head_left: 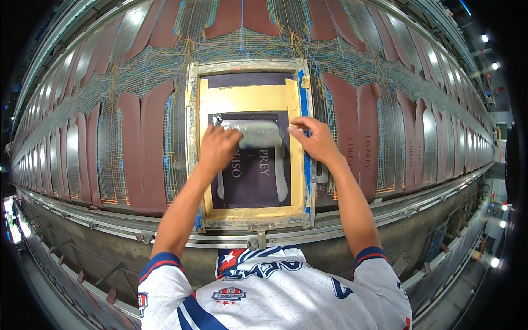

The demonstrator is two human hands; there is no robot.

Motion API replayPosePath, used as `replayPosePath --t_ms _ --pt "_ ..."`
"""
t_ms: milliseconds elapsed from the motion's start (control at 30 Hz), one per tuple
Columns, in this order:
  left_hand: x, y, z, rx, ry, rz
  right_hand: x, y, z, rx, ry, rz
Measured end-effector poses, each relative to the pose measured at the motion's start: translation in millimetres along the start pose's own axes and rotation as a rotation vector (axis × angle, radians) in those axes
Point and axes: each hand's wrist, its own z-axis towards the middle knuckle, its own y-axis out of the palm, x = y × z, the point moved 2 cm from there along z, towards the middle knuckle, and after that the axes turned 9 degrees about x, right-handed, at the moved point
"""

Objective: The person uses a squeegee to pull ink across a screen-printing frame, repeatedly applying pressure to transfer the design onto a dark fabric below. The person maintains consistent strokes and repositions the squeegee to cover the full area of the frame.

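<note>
My left hand (221,146) is closed at the left end of a pale grey squeegee (258,135), which is smeared by motion. At its right end my right hand (314,141) has its fingers curled and pinched together; their exact hold is partly hidden. The squeegee lies across the upper part of a dark mesh window (247,187) with light lettering. Streaks of grey ink (281,179) run down both sides of that window. Yellowish tape (247,99) surrounds it inside a worn metal screen frame (247,222), with blue tape on the right side.
Maroon cut panels (152,143) lie in rows on the long table, several on the right (367,140) bearing printed lettering. Coloured marking lines cover the table between them. A metal rail (341,225) runs along the near edge, with a clamp (253,241) below the frame.
</note>
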Motion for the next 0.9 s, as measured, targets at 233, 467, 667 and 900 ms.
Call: replayPosePath --t_ms 233,467,667,900 --pt "-32 -9 69 -0.182 -0.085 -0.146 -26 31 60 -0.268 -0.300 -0.343" --pt "-18 11 37 -0.026 -0.092 -0.173 -5 64 27 -0.078 -0.384 -0.443" --pt "86 -40 -98 -0.123 -0.157 -0.191 -19 66 -127 -0.243 -0.347 -0.390" --pt "10 -11 4 -0.137 -0.026 -0.123 -17 54 -16 -0.160 -0.433 -0.471"
